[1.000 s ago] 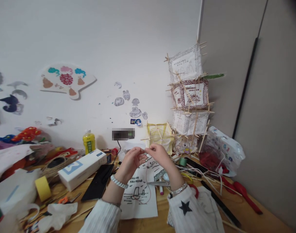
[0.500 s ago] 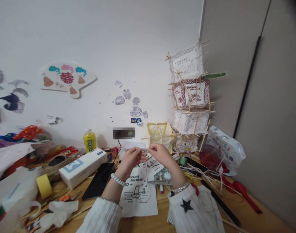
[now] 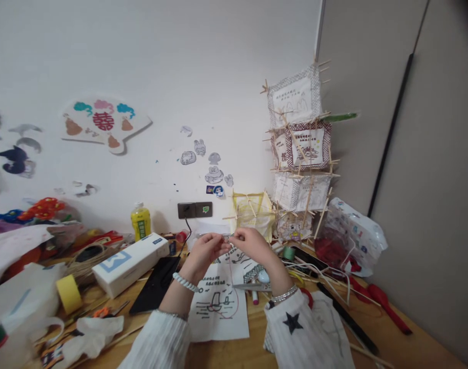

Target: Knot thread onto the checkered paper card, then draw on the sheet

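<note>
The left hand [image 3: 209,251] and right hand [image 3: 252,246] are close together above the far end of the drawing paper [image 3: 203,333]. Both pinch a red thread [image 3: 237,301], which hangs down over the paper. Scissors [image 3: 253,287] lie at the paper's right edge.

Table [image 3: 257,328]: one, wooden, crowded.
Left: twine [image 3: 75,264], coiled; tape [image 3: 68,295], yellow roll; box [image 3: 130,264], white, blue-marked, lying lengthwise; orange scissors [image 3: 102,311], near the tape.
Centre: slab [image 3: 155,285], black, flat, just beside the box; sheet [image 3: 203,332], white, flat, inked with sailing boats; pen [image 3: 255,298], pink-ended; metal scissors [image 3: 253,287], crossing the pen.
Back: bottle [image 3: 141,221], yellow, upright; lantern [image 3: 253,215], yellow, stick-framed; tower [image 3: 299,189], several paper-and-stick tiers, leaning slightly.
Right: spool [image 3: 289,253], green; cable [image 3: 343,279], white, tangled; strip [image 3: 349,319], black, straight; bag [image 3: 357,230], clear plastic, printed.
</note>
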The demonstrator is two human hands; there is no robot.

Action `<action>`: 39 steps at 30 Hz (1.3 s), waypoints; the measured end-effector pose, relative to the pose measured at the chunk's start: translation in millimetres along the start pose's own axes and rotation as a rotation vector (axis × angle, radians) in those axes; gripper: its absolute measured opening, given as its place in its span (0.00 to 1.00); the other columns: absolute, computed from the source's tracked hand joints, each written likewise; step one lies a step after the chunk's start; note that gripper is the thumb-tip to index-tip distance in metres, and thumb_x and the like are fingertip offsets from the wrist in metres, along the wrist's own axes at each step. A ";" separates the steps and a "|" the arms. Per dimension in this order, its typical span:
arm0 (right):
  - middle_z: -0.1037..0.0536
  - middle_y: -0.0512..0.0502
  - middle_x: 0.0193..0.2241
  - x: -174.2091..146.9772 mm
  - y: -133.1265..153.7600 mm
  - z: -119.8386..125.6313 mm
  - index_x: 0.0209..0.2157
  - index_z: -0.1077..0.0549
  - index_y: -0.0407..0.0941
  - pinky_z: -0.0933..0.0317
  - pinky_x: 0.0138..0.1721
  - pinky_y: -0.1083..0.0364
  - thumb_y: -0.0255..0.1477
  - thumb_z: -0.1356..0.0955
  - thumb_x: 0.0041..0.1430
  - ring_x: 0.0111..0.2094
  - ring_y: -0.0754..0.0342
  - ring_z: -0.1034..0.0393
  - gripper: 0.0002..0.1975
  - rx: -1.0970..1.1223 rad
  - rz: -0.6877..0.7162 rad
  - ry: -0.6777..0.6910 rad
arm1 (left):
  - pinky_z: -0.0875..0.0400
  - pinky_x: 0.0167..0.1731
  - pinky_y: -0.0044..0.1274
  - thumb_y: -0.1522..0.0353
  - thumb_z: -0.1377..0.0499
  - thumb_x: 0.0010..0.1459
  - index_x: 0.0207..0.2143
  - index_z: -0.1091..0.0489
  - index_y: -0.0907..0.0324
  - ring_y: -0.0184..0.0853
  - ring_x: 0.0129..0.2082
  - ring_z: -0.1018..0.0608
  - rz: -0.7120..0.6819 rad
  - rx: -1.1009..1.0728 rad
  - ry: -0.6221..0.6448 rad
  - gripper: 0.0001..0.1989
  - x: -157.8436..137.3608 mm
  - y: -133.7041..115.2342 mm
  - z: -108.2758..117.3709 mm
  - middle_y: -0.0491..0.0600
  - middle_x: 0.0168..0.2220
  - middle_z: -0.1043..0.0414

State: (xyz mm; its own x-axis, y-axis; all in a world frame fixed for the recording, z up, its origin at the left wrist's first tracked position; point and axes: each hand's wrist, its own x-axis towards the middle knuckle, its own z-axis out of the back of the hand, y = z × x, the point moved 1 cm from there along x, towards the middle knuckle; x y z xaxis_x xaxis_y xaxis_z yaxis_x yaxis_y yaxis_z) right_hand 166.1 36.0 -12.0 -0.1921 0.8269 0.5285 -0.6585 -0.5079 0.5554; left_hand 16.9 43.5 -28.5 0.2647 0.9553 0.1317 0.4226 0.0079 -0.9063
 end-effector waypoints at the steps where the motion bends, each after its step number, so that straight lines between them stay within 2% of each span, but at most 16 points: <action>1: 0.40 0.55 0.16 0.2 -1.2 0.3 0.17 0.39 0.43 0.55 0.22 0.60 0.32 0.37 0.49 0.21 0.60 0.46 0.12 0.007 0.001 -0.009 | 0.29 0.27 0.18 0.75 0.43 0.52 0.24 0.35 0.65 0.29 0.22 0.24 -0.008 0.015 0.004 0.05 0.3 0.1 0.2 0.51 0.22 0.27; 5: 0.42 0.56 0.15 1.3 -6.1 0.2 0.16 0.41 0.43 0.55 0.23 0.60 0.32 0.37 0.49 0.21 0.60 0.47 0.13 0.057 0.002 -0.035 | 0.29 0.27 0.19 0.72 0.41 0.50 0.24 0.35 0.64 0.29 0.22 0.24 -0.055 0.023 0.054 0.06 0.8 -0.3 0.6 0.50 0.23 0.27; 9: 0.44 0.57 0.15 2.3 -7.0 -1.6 0.16 0.42 0.43 0.54 0.23 0.60 0.31 0.38 0.48 0.20 0.61 0.49 0.12 0.218 -0.001 0.007 | 0.29 0.26 0.21 0.68 0.40 0.48 0.24 0.39 0.62 0.31 0.22 0.23 -0.077 0.026 0.088 0.10 0.4 0.1 -0.3 0.50 0.22 0.27; 18: 0.49 0.58 0.13 2.9 -2.5 -6.7 0.13 0.45 0.43 0.59 0.20 0.60 0.24 0.39 0.42 0.18 0.62 0.54 0.09 0.419 -0.125 -0.010 | 0.30 0.23 0.21 0.64 0.38 0.44 0.22 0.41 0.60 0.30 0.19 0.25 -0.140 0.170 -0.011 0.14 2.6 -1.7 -3.9 0.43 0.18 0.31; 22: 0.49 0.59 0.12 0.4 -1.7 -6.6 0.14 0.45 0.44 0.62 0.18 0.60 0.26 0.38 0.44 0.16 0.63 0.57 0.11 0.564 -0.205 0.012 | 0.29 0.26 0.22 0.63 0.39 0.45 0.23 0.40 0.60 0.31 0.21 0.24 -0.210 0.187 -0.039 0.12 -3.9 -10.6 -4.9 0.43 0.21 0.30; 25: 0.46 0.59 0.12 -1.0 0.9 -3.7 0.16 0.42 0.44 0.60 0.18 0.60 0.31 0.35 0.47 0.15 0.64 0.56 0.12 0.804 -0.189 0.049 | 0.29 0.27 0.23 0.62 0.39 0.45 0.23 0.39 0.60 0.32 0.23 0.23 -0.150 0.154 0.012 0.13 -7.6 -11.4 -5.2 0.44 0.22 0.30; 28: 0.37 0.55 0.18 -1.8 6.2 -1.9 0.21 0.35 0.42 0.52 0.20 0.61 0.33 0.34 0.47 0.18 0.63 0.47 0.09 1.045 -0.109 0.075 | 0.30 0.25 0.23 0.60 0.39 0.45 0.24 0.36 0.62 0.32 0.23 0.24 -0.093 0.103 0.065 0.14 -7.6 -7.7 -6.1 0.46 0.23 0.30; 30: 0.32 0.52 0.23 -1.4 8.6 -2.9 0.25 0.32 0.42 0.49 0.22 0.61 0.33 0.33 0.47 0.20 0.62 0.44 0.08 1.176 -0.092 0.066 | 0.33 0.20 0.20 0.60 0.39 0.45 0.26 0.34 0.63 0.30 0.20 0.26 -0.107 0.093 0.050 0.15 -6.8 -6.2 -7.0 0.48 0.26 0.28; 33: 0.30 0.50 0.27 0.8 8.1 -6.9 0.24 0.33 0.42 0.52 0.18 0.62 0.32 0.33 0.47 0.18 0.65 0.47 0.07 1.340 -0.105 0.011 | 0.45 0.12 0.16 0.60 0.39 0.45 0.27 0.34 0.64 0.21 0.13 0.34 -0.171 0.045 -0.018 0.16 -6.5 -7.9 -8.5 0.50 0.30 0.27; 35: 0.30 0.52 0.25 2.8 6.3 -9.7 0.22 0.35 0.42 0.56 0.16 0.62 0.31 0.33 0.47 0.16 0.66 0.51 0.08 1.405 -0.124 -0.020 | 0.48 0.11 0.16 0.59 0.39 0.47 0.25 0.35 0.64 0.18 0.11 0.39 -0.194 -0.039 -0.012 0.15 -7.3 -10.6 -10.1 0.49 0.30 0.26; 39: 0.37 0.56 0.17 4.8 5.2 -12.0 0.19 0.41 0.43 0.60 0.15 0.62 0.31 0.33 0.46 0.14 0.66 0.53 0.12 1.444 -0.147 0.012 | 0.49 0.11 0.15 0.60 0.39 0.47 0.21 0.38 0.63 0.18 0.11 0.43 -0.179 -0.195 0.071 0.16 -9.3 -14.5 -13.0 0.45 0.24 0.29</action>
State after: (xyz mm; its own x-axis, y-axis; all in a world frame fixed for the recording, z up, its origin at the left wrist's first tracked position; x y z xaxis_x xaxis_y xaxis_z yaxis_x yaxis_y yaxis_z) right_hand 152.9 40.2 -14.3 -0.1998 0.8902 0.4093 0.6193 -0.2090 0.7569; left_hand 19.6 30.8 -11.3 0.2279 0.9208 0.3164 0.6253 0.1107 -0.7725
